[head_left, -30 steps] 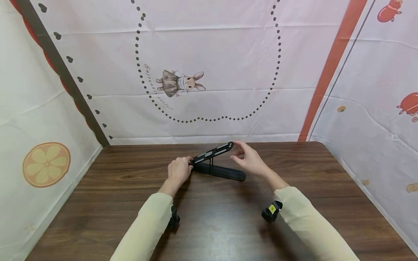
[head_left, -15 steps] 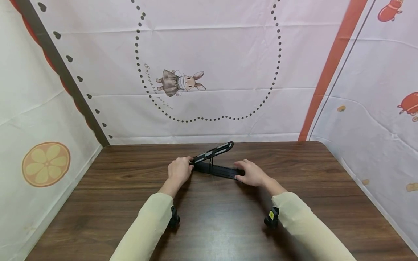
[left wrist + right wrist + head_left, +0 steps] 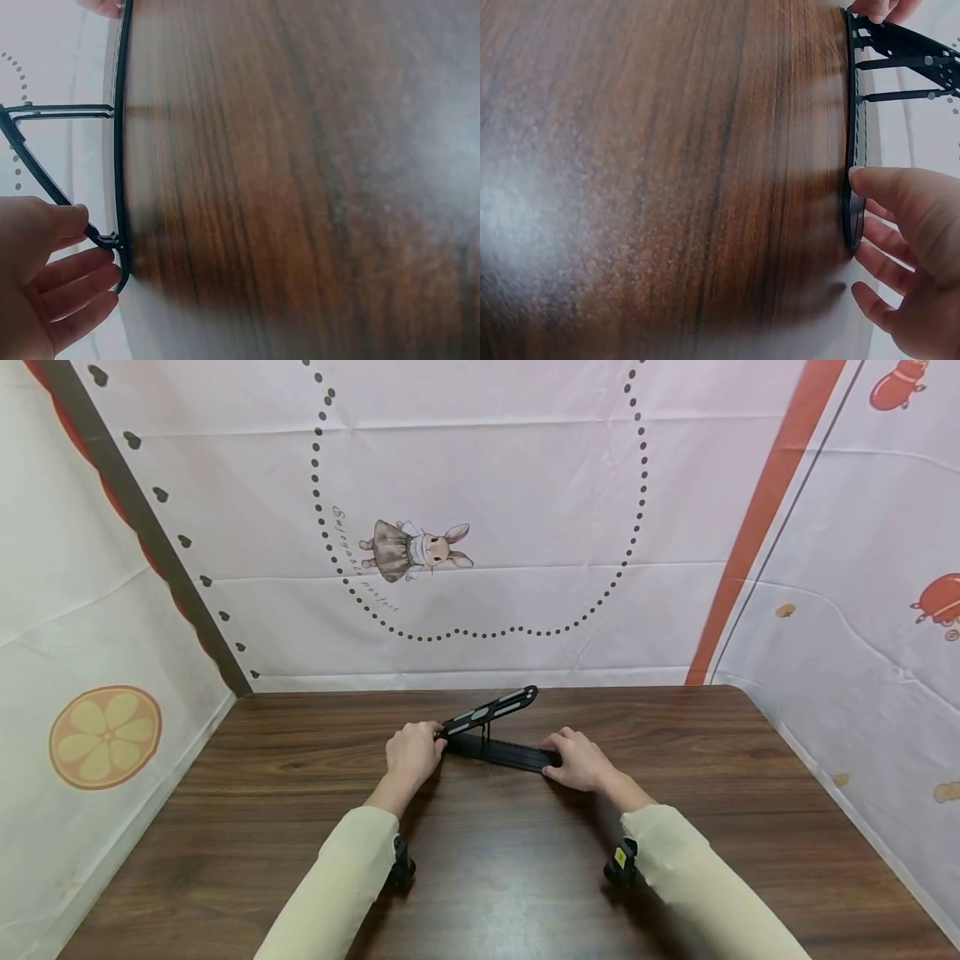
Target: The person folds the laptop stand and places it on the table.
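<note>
A black folding laptop stand (image 3: 510,754) lies on the table, its long notched base flat and its upper arm (image 3: 480,714) raised at a slant. Grey pads line the arm, and thin struts (image 3: 896,63) prop it up from the base. At the hinge end, my left hand (image 3: 410,752) grips the stand, thumb on the arm and fingers by the base in the left wrist view. My right hand (image 3: 581,762) holds the base's other end, thumb (image 3: 877,180) at the near edge and fingers at the far side. The right hand covers the base's tip in the head view.
The dark wood-grain table (image 3: 480,877) spreads around the stand. A white printed cloth (image 3: 525,527) rises behind the table's back edge and along both sides. Small black cameras (image 3: 621,862) are strapped to both wrists.
My right hand has come down from the tip of the raised arm to the base's right end and taken hold there. The left hand and the stand have stayed in place.
</note>
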The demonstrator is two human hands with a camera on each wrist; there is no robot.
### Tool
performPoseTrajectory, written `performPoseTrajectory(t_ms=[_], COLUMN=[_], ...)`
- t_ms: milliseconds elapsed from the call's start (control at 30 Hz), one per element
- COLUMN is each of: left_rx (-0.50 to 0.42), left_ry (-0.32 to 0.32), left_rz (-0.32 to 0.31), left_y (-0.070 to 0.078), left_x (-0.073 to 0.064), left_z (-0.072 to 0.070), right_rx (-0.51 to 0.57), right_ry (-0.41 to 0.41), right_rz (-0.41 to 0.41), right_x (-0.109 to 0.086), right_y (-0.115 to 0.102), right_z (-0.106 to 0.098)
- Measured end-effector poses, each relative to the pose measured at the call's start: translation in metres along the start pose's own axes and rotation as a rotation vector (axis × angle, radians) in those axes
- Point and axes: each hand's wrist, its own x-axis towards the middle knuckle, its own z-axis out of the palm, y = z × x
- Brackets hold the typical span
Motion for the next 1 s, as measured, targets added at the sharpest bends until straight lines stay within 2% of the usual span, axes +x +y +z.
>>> performPoseTrajectory(t_ms=[300, 633, 1000], left_rx=[-0.046, -0.086, -0.122], left_ry=[0.019, 0.029, 0.016], left_rz=[-0.001, 0.01, 0.025], left_y=[0.001, 0.0, -0.002], left_x=[0.0, 0.003, 0.007], left_z=[-0.001, 0.0, 0.004], right_rx=[0.02, 0.028, 0.009], right_ry=[-0.001, -0.057, -0.035], right_rz=[-0.022, -0.038, -0.07], right_x=[0.0, -0.006, -0.015], right_y=[0.0, -0.007, -0.01], right_z=[-0.001, -0.001, 0.0])
